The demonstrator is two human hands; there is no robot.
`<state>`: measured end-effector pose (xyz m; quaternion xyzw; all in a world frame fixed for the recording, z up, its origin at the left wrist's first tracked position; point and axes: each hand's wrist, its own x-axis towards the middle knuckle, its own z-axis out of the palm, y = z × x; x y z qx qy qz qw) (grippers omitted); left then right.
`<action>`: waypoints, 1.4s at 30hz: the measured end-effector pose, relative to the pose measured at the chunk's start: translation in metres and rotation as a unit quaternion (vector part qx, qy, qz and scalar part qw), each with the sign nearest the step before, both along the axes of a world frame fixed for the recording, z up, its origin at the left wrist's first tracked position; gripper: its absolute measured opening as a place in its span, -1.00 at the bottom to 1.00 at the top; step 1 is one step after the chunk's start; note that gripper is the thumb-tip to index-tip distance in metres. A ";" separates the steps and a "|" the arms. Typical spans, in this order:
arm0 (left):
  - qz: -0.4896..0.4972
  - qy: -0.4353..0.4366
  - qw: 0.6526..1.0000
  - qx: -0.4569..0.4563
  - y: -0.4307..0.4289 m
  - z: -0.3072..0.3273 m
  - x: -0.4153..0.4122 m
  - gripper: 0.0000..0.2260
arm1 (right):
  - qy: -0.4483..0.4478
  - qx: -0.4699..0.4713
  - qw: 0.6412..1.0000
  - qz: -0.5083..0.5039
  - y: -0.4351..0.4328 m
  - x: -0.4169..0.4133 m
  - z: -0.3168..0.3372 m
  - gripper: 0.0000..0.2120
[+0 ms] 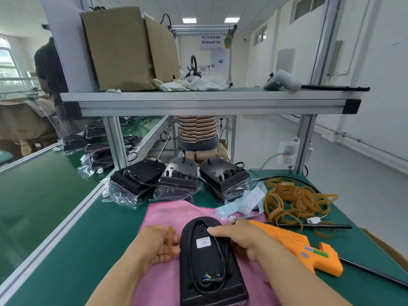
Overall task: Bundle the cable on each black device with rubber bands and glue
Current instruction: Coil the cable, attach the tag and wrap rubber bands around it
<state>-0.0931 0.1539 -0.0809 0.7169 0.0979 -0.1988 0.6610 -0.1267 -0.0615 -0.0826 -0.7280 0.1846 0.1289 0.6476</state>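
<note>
A black device (209, 266) lies face down on a pink cloth (167, 213), its thin black cable (224, 259) looped over its back. My left hand (157, 248) rests against the device's left edge and holds a tan rubber band (170, 236) in its fingers. My right hand (240, 238) lies on the device's upper right part, with the thumb pressing on the back near the white label and the cable. An orange glue gun (304, 248) lies on the table just right of my right hand. A pile of rubber bands (295, 202) sits behind it.
Three more black devices (180, 175) in plastic wrap stand behind the cloth. An aluminium frame shelf (209, 102) carries a cardboard box (123, 49). A green conveyor (44, 184) runs on the left. A person in a striped shirt (196, 129) sits beyond the frame.
</note>
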 end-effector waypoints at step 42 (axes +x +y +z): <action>-0.190 -0.322 0.922 0.099 0.025 0.074 -0.014 -0.61 | -0.248 0.196 0.933 0.170 0.001 -0.020 0.046 -0.39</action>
